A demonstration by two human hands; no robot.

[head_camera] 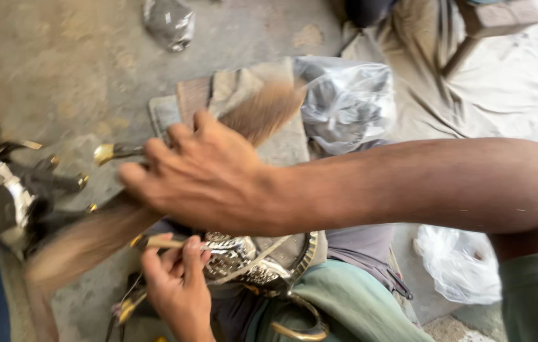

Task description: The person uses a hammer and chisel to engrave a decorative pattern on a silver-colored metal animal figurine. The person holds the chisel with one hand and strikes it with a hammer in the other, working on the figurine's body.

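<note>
At far left a heap of dark metal pieces with silver and brass trim [3,190] is lying blurred on the grey concrete floor [60,63]. The tan bristle brush [92,237] is running lower left to upper right, its middle hidden under the right hand [202,174], whose fingers are curling closed over it. The left hand [177,285] is pinching a thin pale stick [164,242] beside an ornate silver-and-brass metal piece [250,263]; clear plastic bags [345,101] are lying beyond.

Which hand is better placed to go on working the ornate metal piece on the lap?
Left, probably. The left hand sits right at the ornate metal piece, fingers pinched on a thin stick touching it. The right hand is higher up, blurred, fist closed around a brush.
</note>
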